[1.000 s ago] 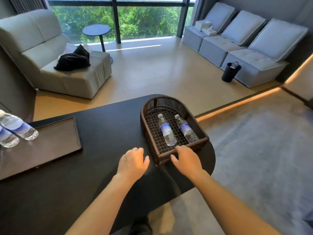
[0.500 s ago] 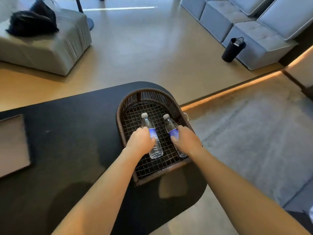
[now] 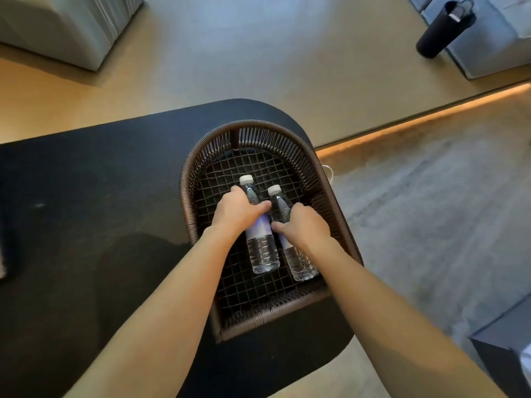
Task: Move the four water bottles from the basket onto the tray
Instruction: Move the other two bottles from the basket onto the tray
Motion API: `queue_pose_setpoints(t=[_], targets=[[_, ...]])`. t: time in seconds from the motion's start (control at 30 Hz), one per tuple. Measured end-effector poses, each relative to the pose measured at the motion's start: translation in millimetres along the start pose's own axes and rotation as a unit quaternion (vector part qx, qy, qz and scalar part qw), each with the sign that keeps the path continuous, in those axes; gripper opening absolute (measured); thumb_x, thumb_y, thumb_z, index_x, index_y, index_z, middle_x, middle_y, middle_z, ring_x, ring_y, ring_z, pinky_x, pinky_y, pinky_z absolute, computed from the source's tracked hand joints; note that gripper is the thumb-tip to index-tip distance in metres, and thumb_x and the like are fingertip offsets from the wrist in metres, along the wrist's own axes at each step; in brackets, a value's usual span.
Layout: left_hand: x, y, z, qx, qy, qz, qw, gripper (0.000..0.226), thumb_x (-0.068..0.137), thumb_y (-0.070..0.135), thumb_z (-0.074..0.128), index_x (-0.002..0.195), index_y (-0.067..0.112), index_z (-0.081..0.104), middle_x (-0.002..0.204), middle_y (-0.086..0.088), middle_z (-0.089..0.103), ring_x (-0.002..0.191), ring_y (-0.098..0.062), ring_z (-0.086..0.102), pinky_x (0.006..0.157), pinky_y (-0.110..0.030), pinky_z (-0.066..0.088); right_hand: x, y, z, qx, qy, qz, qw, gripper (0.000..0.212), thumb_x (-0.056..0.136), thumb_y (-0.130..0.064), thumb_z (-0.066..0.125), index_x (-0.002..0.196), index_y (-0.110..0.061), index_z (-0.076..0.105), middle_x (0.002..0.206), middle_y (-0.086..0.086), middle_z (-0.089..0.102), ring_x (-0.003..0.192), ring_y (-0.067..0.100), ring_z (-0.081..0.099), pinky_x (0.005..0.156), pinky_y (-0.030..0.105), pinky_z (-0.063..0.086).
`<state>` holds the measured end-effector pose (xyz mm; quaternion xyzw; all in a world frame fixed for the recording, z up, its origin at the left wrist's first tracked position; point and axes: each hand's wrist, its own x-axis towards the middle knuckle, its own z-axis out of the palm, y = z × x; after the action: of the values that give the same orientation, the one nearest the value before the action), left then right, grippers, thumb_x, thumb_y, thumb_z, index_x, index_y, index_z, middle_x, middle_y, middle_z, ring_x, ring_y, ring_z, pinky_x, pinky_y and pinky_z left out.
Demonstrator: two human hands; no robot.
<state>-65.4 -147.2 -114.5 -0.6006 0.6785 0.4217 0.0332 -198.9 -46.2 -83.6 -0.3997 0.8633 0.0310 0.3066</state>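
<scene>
A brown woven basket (image 3: pixel 321 179) with a wire-mesh floor stands at the right end of the black table (image 3: pixel 94 214). Two clear water bottles with white caps and pale blue labels lie in it side by side, caps pointing away from me. My left hand (image 3: pixel 237 211) is wrapped around the left bottle (image 3: pixel 263 251) at its upper half. My right hand (image 3: pixel 304 225) is wrapped around the right bottle (image 3: pixel 300 262) at its middle. A sliver of the tray (image 3: pixel 2 262) shows at the far left edge; the rest of it is out of view.
The table's rounded right end drops off just beyond the basket, with grey carpet (image 3: pixel 431 214) below. A black cylindrical bin (image 3: pixel 439 30) stands on the wooden floor at the upper right beside grey seating. A grey sofa corner (image 3: pixel 71 27) sits at the upper left.
The view has tilted down and moved closer to the basket. Both hands went from the basket's near rim into it and have closed around the two bottles.
</scene>
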Motion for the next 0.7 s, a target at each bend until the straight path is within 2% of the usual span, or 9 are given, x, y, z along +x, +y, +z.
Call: queue_pose_setpoints(t=[0.17,0.33,0.47,0.53,0.63,0.7], targets=[[-2.4,-9.0,-8.0,-0.087,-0.009,0.005,0.996,0.052,0.068,0.052,0.082,0.102,0.020,0.058,0.094,0.007,0.065,0.082,-0.010,0.063,0.058,-0.026,0.045,2.0,1.8,-5.4,0.084,-0.017,-0.002,0.996,0.049,0.081,-0.050,0.078,0.101,-0.013,0.054,0.094,0.004,0.063,0.082,0.025,0.063,0.061,0.039,0.047],[-31.0,-12.1,-15.6,-0.145,0.023,0.054,0.988,0.046,0.066,0.049,0.083,0.101,0.030,0.061,0.091,0.013,0.069,0.080,0.000,0.065,0.060,-0.020,0.048,-14.0,10.8,-11.4,0.145,0.033,-0.016,0.989,0.045,0.076,-0.049,0.082,0.099,-0.019,0.058,0.091,-0.002,0.066,0.081,0.019,0.065,0.071,0.043,0.056],[-66.8,-14.7,-21.1,-0.166,0.061,0.124,0.976,0.041,0.066,0.043,0.084,0.102,0.036,0.064,0.086,0.019,0.072,0.078,0.007,0.067,0.067,-0.019,0.054,-41.9,22.0,-14.3,0.190,0.104,-0.044,0.975,0.042,0.072,-0.047,0.085,0.101,-0.026,0.063,0.088,-0.013,0.068,0.080,0.006,0.064,0.065,0.029,0.050],[-86.8,-17.4,-23.8,-0.169,0.081,0.162,0.969,0.040,0.069,0.039,0.085,0.103,0.035,0.065,0.087,0.019,0.072,0.081,0.007,0.068,0.071,-0.021,0.057,-60.1,27.2,-14.7,0.216,0.129,-0.064,0.966,0.042,0.071,-0.045,0.086,0.104,-0.030,0.064,0.090,-0.016,0.070,0.082,-0.003,0.064,0.067,0.024,0.050],[-116.2,-21.9,-25.9,-0.165,0.101,0.212,0.958,0.045,0.075,0.036,0.086,0.115,0.031,0.065,0.098,0.016,0.071,0.091,0.001,0.069,0.078,-0.029,0.059,-89.7,30.9,-15.1,0.255,0.164,-0.098,0.948,0.042,0.074,-0.039,0.088,0.107,-0.036,0.062,0.092,-0.023,0.068,0.088,-0.013,0.063,0.067,0.008,0.046],[-135.6,-25.0,-27.0,-0.164,0.115,0.233,0.951,0.051,0.077,0.037,0.086,0.122,0.027,0.064,0.106,0.013,0.070,0.098,-0.004,0.068,0.081,-0.033,0.060,-109.7,29.6,-15.8,0.271,0.186,-0.113,0.938,0.043,0.076,-0.038,0.088,0.111,-0.035,0.062,0.096,-0.024,0.067,0.092,-0.015,0.062,0.068,0.004,0.046]])
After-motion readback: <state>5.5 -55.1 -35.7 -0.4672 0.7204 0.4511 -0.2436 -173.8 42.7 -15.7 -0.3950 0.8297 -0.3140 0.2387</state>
